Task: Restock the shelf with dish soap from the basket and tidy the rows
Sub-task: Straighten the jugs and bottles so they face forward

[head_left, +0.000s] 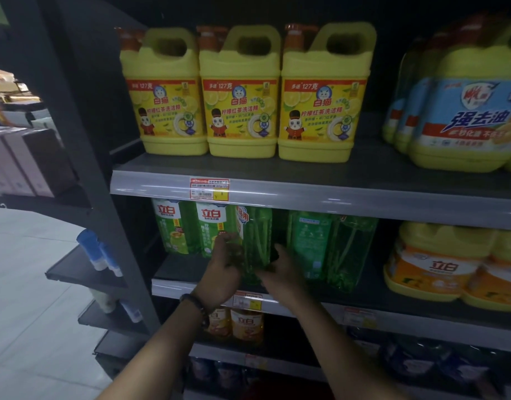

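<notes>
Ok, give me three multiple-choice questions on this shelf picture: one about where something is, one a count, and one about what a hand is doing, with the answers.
1. Where is the green dish soap bottle that the hands are on?
A) the bottom shelf
B) the middle shelf, under the yellow jugs
C) the floor

2. How many yellow jugs stand in front at the left of the top shelf?
A) two
B) three
C) five

3. What is the left hand doing?
A) hanging idle
B) pulling a price tag
C) gripping the green dish soap bottle

Answers:
1 B, the bottle is on the board just below the jugs.
2 B, three cat labels show side by side.
3 C, its fingers curl round the bottle's side, with the right hand on the other side.
</notes>
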Demonstrator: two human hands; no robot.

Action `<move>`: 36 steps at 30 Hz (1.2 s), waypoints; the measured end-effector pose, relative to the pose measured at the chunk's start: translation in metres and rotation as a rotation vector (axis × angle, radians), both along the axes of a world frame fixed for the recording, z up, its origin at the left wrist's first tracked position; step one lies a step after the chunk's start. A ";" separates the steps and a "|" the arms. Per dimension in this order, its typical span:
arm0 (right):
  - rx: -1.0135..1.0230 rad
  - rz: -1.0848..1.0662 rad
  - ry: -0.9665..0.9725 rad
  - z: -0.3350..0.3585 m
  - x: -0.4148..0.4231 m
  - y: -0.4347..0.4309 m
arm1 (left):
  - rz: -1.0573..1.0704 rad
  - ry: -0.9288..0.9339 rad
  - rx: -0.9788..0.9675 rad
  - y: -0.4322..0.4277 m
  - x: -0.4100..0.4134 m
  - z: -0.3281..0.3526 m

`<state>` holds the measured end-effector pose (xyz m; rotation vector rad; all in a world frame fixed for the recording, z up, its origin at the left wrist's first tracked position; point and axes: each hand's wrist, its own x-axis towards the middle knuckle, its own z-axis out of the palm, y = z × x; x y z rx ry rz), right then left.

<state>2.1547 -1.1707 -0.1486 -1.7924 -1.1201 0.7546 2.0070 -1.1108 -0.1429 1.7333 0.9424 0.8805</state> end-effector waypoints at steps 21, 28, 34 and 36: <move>-0.040 0.141 0.106 -0.002 -0.010 -0.030 | -0.123 0.156 -0.101 0.012 0.019 0.038; -0.044 0.101 0.204 0.018 0.001 -0.006 | -0.064 0.094 0.007 0.002 0.016 0.015; -0.036 0.054 0.213 0.022 0.001 0.005 | -0.106 0.009 -0.055 0.023 0.018 -0.019; -0.028 0.049 0.214 0.021 0.001 0.010 | -0.095 -0.002 -0.054 0.028 0.020 -0.027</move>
